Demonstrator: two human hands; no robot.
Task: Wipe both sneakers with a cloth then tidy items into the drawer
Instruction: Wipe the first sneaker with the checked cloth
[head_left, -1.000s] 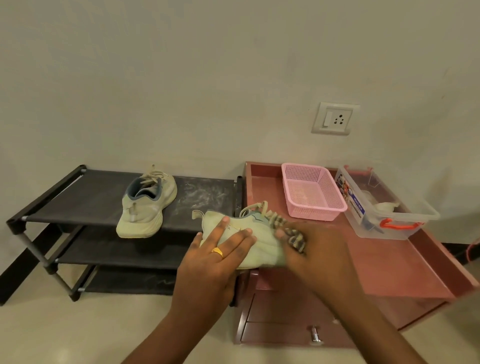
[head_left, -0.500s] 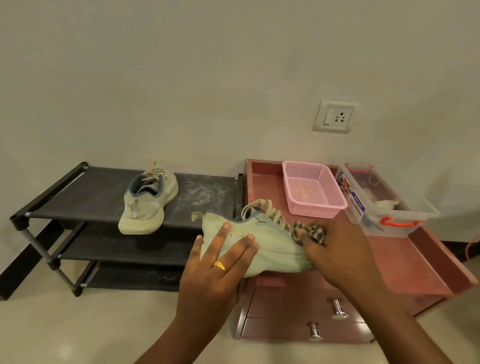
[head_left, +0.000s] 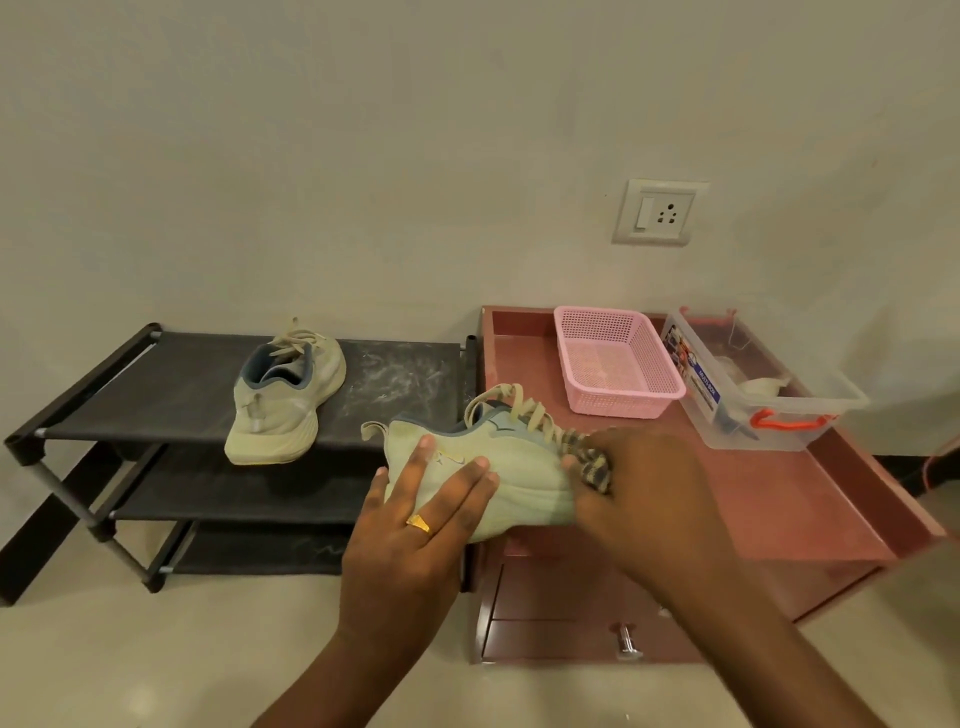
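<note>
Our left hand (head_left: 415, 525) wraps the heel end of a pale green sneaker (head_left: 498, 467), fingers spread over its side, a gold ring (head_left: 418, 524) on one finger. We hold the shoe up on its side, in front of the gap between the rack (head_left: 171, 389) and the cabinet (head_left: 753, 493), laces toward the wall. Our right hand (head_left: 639, 488) closes on a checked cloth (head_left: 592, 462) and presses it against the sneaker's front part, just below the laces; the hand is blurred.

From the head camera we see the second sneaker (head_left: 283, 400) standing upright on the rack's top shelf, heel toward us, well apart from the held one. White dusty marks show on the dark shelf beside it. On the reddish cabinet top sit a pink basket (head_left: 615, 364) and, just right of it, a clear box (head_left: 763, 395) with an orange handle; something pale lies inside the box, too unclear to name. Below the cabinet top, a drawer (head_left: 571, 634) front shows a metal knob (head_left: 628, 642). A socket (head_left: 660, 213) sits on the wall above.
</note>
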